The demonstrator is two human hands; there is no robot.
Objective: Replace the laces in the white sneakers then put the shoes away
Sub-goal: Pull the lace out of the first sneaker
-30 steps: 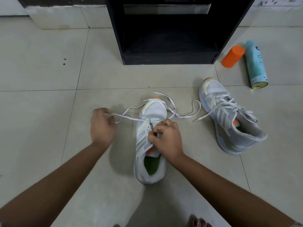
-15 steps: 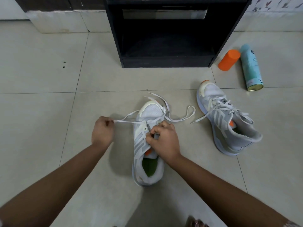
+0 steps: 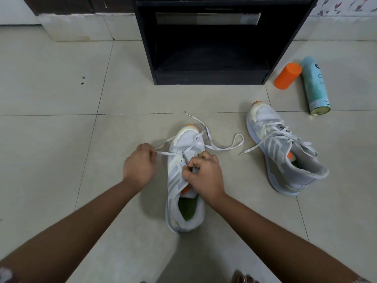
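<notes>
1. The near sneaker (image 3: 175, 180) lies on the floor (image 3: 61, 139) between the forearms, its toe pointing at the black cabinet (image 3: 146, 48). The far sneaker (image 3: 285, 152) stands well apart to the right, already laced, with its ends loose.
2. The left hand (image 3: 138, 162) pinches the lace (image 3: 165, 153), which runs in a taut line from an eyelet out to the left.
3. The right hand (image 3: 206, 174) is curled over the eyelet row, thumb and forefinger pinching there. The knuckles hide whether it has lace or only the flap.
4. The lace looks flat, limp and light. It likely answers only to pulling, so it is best held close to its stiff tip when threading.
5. The shoe looks light with a soft upper, and would probably slide on the smooth tile under a tug. It needs pinning at the eyelet flap, and the heel collar suits carrying it.
6. The slack lace loops over the toe and trails to the right, where it could snag.
7. An orange bottle (image 3: 287, 75) and a spray can (image 3: 315, 86) lie beside the cabinet.
</notes>
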